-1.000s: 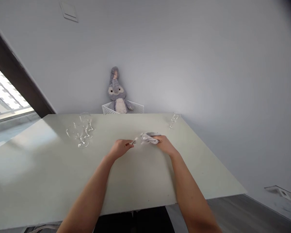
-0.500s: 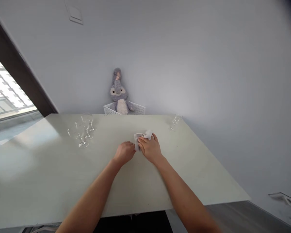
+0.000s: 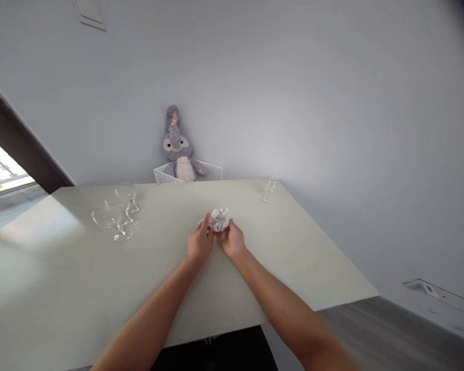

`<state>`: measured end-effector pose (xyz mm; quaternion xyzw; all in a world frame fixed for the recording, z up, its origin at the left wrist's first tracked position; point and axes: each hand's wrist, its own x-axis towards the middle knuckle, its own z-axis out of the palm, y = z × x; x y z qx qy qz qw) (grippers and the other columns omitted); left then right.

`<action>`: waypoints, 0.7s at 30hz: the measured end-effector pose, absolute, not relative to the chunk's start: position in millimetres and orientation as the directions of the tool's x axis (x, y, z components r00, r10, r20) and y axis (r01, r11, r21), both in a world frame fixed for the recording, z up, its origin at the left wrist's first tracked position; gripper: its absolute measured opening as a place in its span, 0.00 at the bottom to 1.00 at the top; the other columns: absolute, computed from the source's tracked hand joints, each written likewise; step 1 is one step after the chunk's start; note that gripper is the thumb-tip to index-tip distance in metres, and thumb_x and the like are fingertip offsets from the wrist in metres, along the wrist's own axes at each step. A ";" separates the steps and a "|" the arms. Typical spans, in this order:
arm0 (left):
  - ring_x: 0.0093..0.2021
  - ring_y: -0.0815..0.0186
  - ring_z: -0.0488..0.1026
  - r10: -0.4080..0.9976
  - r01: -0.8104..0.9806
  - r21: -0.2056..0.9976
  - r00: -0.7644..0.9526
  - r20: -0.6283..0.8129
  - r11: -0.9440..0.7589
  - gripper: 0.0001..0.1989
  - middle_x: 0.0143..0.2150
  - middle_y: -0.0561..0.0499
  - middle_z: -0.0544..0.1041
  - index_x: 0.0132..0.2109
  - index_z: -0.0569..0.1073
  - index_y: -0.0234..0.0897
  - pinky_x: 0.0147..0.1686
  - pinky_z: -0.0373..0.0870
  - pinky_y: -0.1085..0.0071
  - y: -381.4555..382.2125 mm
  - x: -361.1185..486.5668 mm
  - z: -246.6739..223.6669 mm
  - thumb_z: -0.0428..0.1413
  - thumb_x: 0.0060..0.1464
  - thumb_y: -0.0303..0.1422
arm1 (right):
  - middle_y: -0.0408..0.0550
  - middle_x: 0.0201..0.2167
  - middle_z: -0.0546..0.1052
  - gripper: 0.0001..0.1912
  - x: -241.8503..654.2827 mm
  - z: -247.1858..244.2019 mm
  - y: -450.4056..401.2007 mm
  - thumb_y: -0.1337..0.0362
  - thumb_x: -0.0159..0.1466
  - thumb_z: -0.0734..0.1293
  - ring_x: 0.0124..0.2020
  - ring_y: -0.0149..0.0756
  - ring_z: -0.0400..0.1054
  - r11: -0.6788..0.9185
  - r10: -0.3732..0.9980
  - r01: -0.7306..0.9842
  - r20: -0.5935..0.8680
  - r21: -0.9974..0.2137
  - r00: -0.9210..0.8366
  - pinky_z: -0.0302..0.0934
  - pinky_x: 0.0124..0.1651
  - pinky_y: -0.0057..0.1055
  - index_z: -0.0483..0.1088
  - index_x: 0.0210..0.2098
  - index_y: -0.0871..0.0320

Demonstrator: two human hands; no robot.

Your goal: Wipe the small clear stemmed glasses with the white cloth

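Note:
My left hand [image 3: 200, 243] and my right hand [image 3: 233, 240] meet over the middle of the table, both closed on a crumpled white cloth [image 3: 228, 220]. Shiny clear glass [image 3: 218, 216] shows in the folds between them, but its full shape is hidden. The left fingers press the cloth's left side, with one finger pointing up along it. From the right and below, the right hand cups the cloth.
Three clear stemmed glasses [image 3: 107, 216] stand close together on the left of the pale table [image 3: 81, 288]. A smaller stemmed glass [image 3: 270, 186] stands near the back right edge. Behind the table, a grey plush toy [image 3: 178, 149] sits in a white perforated basket [image 3: 214, 173] against the wall.
My hands have turned the cloth, and clear glass now shows in it. The right hand has gone from lying over the cloth to cupping its side. The view has shifted slightly right.

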<state>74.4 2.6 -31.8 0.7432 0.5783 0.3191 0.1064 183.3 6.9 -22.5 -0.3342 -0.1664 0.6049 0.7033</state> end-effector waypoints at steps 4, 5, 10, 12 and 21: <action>0.38 0.63 0.69 0.899 0.742 0.586 0.054 0.434 -0.327 0.26 0.50 0.41 0.63 0.59 0.55 0.40 0.37 0.66 0.66 1.9 76.7 -34.7 0.44 0.52 0.29 | 0.43 0.37 0.73 0.12 167.2 -25.6 -2.1 0.62 0.53 0.64 0.37 0.33 0.67 0.064 0.998 -0.697 0.025 -0.714 0.066 0.62 0.38 0.30 0.65 0.38 0.54; 0.41 0.61 0.68 0.894 0.729 0.596 0.049 0.446 -0.337 0.25 0.54 0.39 0.60 0.59 0.55 0.40 0.39 0.66 0.64 0.4 78.4 -35.6 0.45 0.52 0.29 | 0.42 0.38 0.73 0.14 165.7 -25.3 -3.9 0.63 0.52 0.65 0.38 0.33 0.67 0.067 0.998 -0.678 0.051 -0.732 0.044 0.61 0.40 0.30 0.65 0.39 0.53; 0.61 0.50 0.47 0.899 0.712 0.611 0.062 0.434 -0.344 0.29 0.64 0.39 0.43 0.61 0.49 0.37 0.54 0.50 0.53 -11.7 91.9 -34.5 0.45 0.51 0.27 | 0.46 0.34 0.74 0.15 166.2 -24.5 -7.5 0.63 0.51 0.65 0.38 0.36 0.67 0.016 0.997 -0.579 0.059 -0.815 -0.057 0.60 0.39 0.33 0.66 0.39 0.57; 0.63 0.50 0.42 0.936 0.686 0.660 0.091 0.339 -0.306 0.32 0.64 0.41 0.43 0.61 0.47 0.38 0.56 0.45 0.51 -14.5 92.9 -29.6 0.48 0.49 0.26 | 0.46 0.32 0.74 0.13 171.1 -25.7 -5.9 0.62 0.52 0.64 0.36 0.37 0.67 0.018 0.999 -0.467 0.036 -0.884 -0.030 0.60 0.37 0.33 0.66 0.37 0.58; 0.53 0.59 0.64 0.983 -0.023 0.984 0.047 0.177 -0.176 0.39 0.51 0.40 0.68 0.60 0.45 0.41 0.51 0.58 0.58 -1.0 67.2 -5.9 0.57 0.45 0.40 | 0.53 0.31 0.71 0.05 192.7 -18.4 -9.3 0.70 0.55 0.59 0.35 0.40 0.64 0.175 0.936 0.641 0.328 -0.748 0.127 0.53 0.42 0.38 0.65 0.30 0.60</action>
